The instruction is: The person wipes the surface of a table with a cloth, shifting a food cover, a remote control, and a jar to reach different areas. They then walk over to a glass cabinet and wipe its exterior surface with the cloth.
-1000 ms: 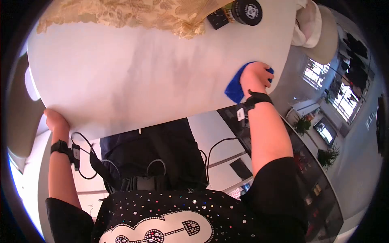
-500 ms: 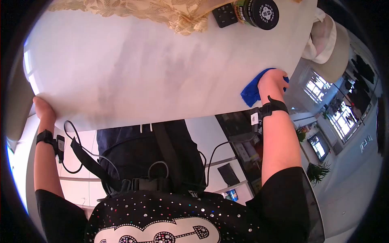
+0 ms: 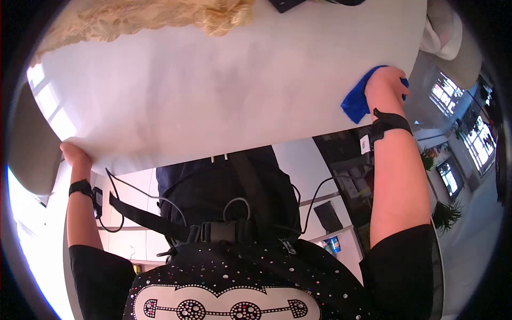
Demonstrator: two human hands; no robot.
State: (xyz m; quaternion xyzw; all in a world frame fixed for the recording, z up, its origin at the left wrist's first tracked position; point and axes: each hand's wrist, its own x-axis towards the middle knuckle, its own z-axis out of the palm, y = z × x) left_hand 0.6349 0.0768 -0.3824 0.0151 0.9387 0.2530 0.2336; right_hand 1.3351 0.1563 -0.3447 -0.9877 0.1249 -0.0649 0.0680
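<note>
My right hand (image 3: pixel 385 84) presses a blue cloth (image 3: pixel 356 102) onto the white table (image 3: pixel 213 101) near its right edge. The fingers curl over the cloth, and blue also shows past the fingertips. At the table's near left corner is my left hand (image 3: pixel 76 153), against the edge, its fingers mostly hidden from view. Black straps with small devices circle both wrists.
A gold lace cloth (image 3: pixel 133 16) covers the far left of the table. Part of a black object (image 3: pixel 285 4) shows at the top. Chairs flank the table, one (image 3: pixel 34 144) at left. Cables (image 3: pixel 314 200) hang by my waist.
The whole view has shifted, so both hands and the table's near edge appear further right. The dark-lidded jar has nearly left the top of the frame. My right hand still holds the cloth.
</note>
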